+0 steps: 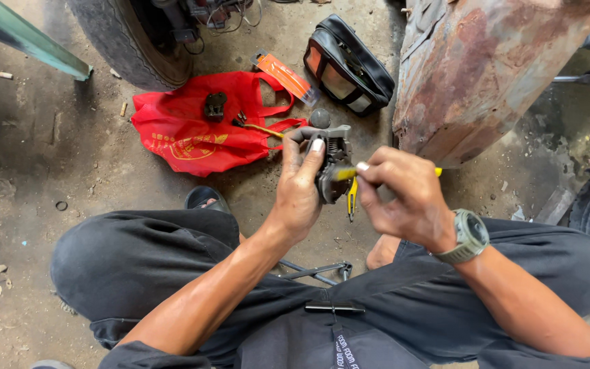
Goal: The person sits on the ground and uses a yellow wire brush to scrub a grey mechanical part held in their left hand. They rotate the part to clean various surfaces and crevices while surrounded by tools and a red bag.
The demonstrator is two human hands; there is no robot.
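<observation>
Dirt floor (69,157), small parts on red bag (192,130)

Stained concrete floor (49,171): red bag (192,133) far centre, orange packet (285,75) and black pouch (346,65) right of it.
</observation>
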